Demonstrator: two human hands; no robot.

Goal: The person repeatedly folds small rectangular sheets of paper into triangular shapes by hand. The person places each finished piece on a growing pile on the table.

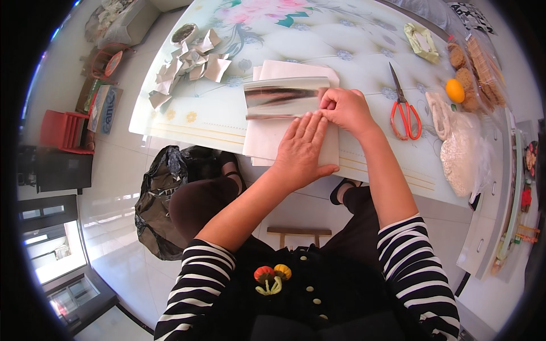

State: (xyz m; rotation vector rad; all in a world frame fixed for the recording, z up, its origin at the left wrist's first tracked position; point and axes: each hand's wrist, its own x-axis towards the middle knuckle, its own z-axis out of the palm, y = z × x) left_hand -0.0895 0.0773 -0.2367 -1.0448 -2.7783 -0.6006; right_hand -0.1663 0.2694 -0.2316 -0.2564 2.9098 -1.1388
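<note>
A shiny silver foil-like sheet [281,98] lies across a stack of pale paper sheets [266,143] at the table's near edge. My left hand [303,147] rests flat on the papers, its fingertips at the lower edge of the silver sheet. With thumb and fingers bent together, my right hand [343,108] pinches the right end of that sheet. Scissors with red handles [404,115] lie to the right of my right hand, blades pointing away from me.
Torn paper pieces [192,64] and a small bowl [184,34] are at the left. A crumpled pale green wrapper [421,42], an orange-yellow fruit [455,91], bagged biscuits [480,76] and a plastic bag of pale grains [460,157] lie right. A black plastic bag [158,204] stands below the table.
</note>
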